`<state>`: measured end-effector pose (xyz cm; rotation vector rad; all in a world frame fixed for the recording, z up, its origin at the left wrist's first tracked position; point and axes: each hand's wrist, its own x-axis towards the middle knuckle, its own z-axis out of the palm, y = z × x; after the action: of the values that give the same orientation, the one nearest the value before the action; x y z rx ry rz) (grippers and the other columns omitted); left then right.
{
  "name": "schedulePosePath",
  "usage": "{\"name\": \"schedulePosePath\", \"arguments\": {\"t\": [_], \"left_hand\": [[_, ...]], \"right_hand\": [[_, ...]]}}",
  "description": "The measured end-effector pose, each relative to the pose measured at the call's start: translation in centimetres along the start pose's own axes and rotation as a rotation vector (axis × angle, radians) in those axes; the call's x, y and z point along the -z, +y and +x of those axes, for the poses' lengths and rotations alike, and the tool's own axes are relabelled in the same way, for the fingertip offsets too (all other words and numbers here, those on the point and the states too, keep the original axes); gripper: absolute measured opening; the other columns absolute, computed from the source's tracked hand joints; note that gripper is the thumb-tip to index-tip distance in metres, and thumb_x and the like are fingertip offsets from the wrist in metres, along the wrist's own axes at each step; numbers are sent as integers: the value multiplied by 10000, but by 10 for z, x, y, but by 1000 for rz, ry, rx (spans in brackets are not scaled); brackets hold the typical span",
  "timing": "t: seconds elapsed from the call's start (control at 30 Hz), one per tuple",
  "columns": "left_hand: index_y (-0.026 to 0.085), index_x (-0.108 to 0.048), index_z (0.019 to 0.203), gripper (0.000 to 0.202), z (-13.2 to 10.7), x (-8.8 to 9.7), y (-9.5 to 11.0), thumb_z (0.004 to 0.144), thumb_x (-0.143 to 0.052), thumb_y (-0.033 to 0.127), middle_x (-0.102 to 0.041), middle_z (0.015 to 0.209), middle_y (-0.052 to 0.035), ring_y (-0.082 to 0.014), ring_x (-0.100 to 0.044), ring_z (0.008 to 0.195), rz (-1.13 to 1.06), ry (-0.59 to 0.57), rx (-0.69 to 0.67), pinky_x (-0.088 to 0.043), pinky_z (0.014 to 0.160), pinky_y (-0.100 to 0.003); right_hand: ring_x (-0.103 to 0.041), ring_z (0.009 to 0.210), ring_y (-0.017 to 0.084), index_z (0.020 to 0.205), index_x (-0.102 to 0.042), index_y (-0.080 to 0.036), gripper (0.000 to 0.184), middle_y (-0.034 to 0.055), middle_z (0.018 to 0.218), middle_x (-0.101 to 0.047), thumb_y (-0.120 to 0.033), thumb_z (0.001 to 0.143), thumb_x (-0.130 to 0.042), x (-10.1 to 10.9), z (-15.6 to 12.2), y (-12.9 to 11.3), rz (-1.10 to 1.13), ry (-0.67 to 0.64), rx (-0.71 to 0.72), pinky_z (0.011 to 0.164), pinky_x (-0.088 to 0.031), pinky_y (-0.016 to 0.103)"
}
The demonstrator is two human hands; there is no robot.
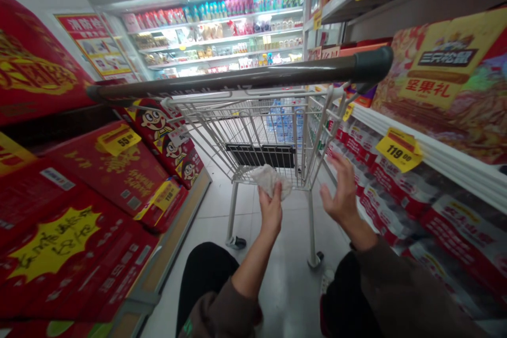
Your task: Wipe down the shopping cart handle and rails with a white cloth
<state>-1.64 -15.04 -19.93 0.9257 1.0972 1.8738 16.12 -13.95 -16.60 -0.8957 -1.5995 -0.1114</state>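
Note:
A wire shopping cart [273,127] stands right in front of me, its dark handle bar [245,76] running across the view. My left hand [271,208] is closed on a crumpled white cloth [269,178], held up against the lower rear of the cart basket. My right hand [340,190] hovers open beside the cart's right rear post, fingers spread, holding nothing. My knees in dark trousers show at the bottom.
Red gift boxes [103,169] with yellow price tags fill the shelves on the left. Shelves of red and yellow snack boxes [447,79] line the right. A lit refrigerated display [222,31] closes the aisle ahead. Bottled water packs [283,116] lie in the cart.

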Motion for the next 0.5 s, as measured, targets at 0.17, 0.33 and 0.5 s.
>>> {"name": "schedulePosePath", "arguments": {"t": [0.17, 0.33, 0.5], "left_hand": [[262, -552, 1451, 475, 43, -11, 23, 985, -615, 324, -460, 1487, -156, -299, -455, 1421, 622, -38, -684, -339, 1246, -520], [367, -640, 1404, 485, 75, -51, 42, 1004, -511, 125, -418, 1513, -114, -350, -270, 1552, 961, -94, -1093, -332, 1242, -609], [409, -639, 1418, 487, 91, -90, 35, 1016, -537, 153, -469, 1564, -83, -381, -171, 1622, 927, -180, -1108, -180, 1281, -704]], "right_hand": [[-482, 1462, 294, 1486, -465, -283, 568, 122, 1551, -514, -526, 982, -565, 2, 87, 16, 208, 183, -220, 1241, -356, 613], [-628, 1289, 257, 1238, -650, -277, 487, 75, 1306, -711, -665, 992, -489, -7, 123, 29, 411, 124, -307, 1192, -422, 556], [-664, 1204, 238, 1180, -659, -276, 490, 54, 1266, -728, -695, 955, -541, -3, 125, 32, 465, 50, -278, 1133, -474, 512]]}}
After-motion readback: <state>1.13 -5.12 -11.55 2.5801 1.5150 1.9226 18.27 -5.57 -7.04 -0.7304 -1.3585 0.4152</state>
